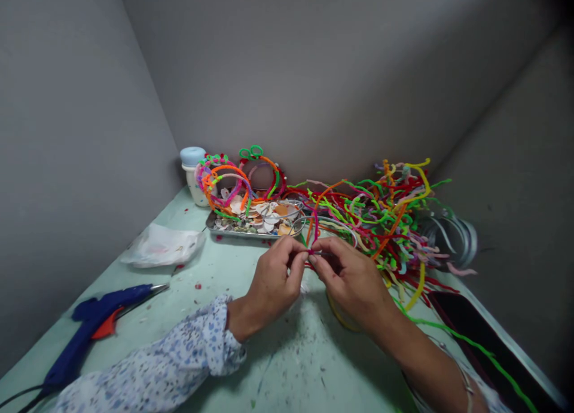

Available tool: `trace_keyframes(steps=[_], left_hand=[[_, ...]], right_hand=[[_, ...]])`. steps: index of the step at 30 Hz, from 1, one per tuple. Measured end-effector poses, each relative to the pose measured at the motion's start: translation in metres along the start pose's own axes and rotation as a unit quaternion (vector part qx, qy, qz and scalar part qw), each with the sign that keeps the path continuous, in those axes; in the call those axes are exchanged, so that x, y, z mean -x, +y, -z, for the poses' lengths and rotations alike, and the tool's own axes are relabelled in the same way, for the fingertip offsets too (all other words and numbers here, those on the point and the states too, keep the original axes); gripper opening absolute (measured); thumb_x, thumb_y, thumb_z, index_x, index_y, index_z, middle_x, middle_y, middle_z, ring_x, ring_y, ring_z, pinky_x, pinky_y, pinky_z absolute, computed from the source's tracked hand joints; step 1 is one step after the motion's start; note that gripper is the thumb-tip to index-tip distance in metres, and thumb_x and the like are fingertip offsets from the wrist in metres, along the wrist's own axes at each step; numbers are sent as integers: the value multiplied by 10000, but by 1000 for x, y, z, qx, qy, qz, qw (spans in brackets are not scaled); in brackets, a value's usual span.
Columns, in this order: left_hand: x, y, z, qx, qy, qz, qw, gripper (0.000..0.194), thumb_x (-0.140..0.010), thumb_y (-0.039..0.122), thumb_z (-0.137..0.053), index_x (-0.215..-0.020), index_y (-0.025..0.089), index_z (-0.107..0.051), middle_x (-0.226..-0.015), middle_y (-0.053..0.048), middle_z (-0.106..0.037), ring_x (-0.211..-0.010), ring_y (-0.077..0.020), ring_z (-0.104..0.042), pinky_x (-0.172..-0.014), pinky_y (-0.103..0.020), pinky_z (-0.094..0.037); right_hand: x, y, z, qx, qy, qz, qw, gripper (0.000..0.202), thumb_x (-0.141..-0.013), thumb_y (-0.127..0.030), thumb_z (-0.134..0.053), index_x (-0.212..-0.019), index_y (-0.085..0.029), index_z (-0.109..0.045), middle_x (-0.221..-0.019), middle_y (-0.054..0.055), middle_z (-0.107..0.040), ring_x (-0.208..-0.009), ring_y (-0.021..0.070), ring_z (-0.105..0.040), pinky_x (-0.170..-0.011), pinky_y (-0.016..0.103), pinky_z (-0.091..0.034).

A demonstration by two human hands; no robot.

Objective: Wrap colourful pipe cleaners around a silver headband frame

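- The magenta pipe cleaner (315, 225) was between both hands over the table (233, 269), its long axis running from the fingertips away from the person, towards the back wall
- The left hand (277, 275) had its thumb and forefinger pinched on it, and the right hand (354, 280) was pinched on it too, just beside (the fingertips nearly met)
- Beyond the left hand stood the metal tray (244, 236), holding shells (269, 213) and small stones (231, 223), with bright hoops (233, 174) over it
- Just left of the tray, the white jar (196, 189) stood upright under a blue lid (192, 156); its contents could not be told
- To the right, the clear jar (469, 245) lay on its side near the tangled heap of pipe cleaners (381, 210)
- The plastic bag (164, 245) and blue glue gun (83, 329) lay to the left, a dark flat object (484, 347) to the right
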State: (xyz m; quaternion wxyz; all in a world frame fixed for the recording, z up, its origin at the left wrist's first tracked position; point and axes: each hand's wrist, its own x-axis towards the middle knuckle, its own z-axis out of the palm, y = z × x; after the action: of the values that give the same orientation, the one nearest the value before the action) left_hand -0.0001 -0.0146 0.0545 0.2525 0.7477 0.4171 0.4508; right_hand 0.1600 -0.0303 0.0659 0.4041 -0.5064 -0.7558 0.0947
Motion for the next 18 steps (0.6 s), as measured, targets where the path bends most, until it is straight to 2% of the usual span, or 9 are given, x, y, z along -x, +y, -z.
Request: trace_keyframes(steps=[9, 18], left_hand=[[0, 1, 0, -9, -3, -20, 1000, 121, -929, 188, -480, -871, 166, -584, -810, -35, -599, -756, -155, -554, -672, -265, -404], [1, -2, -2, -15, 5, -46, 999, 123, -921, 167, -483, -856, 157, -587, -790, -30, -587, -727, -148, -545, -643, -260, -396]], right_hand=[[-1, 1, 1, 11, -4, -12, 1000, 80, -873, -221, -582, -929, -217, -639, -829, 24, -689, -729, 185, -642, -655, 290, -481], [-2, -1, 6, -23, -64, -73, 995, 104, -898, -272, -553, -909, -220, -643, -784, 14, -683, -700, 174, -624, -616, 270, -442]])
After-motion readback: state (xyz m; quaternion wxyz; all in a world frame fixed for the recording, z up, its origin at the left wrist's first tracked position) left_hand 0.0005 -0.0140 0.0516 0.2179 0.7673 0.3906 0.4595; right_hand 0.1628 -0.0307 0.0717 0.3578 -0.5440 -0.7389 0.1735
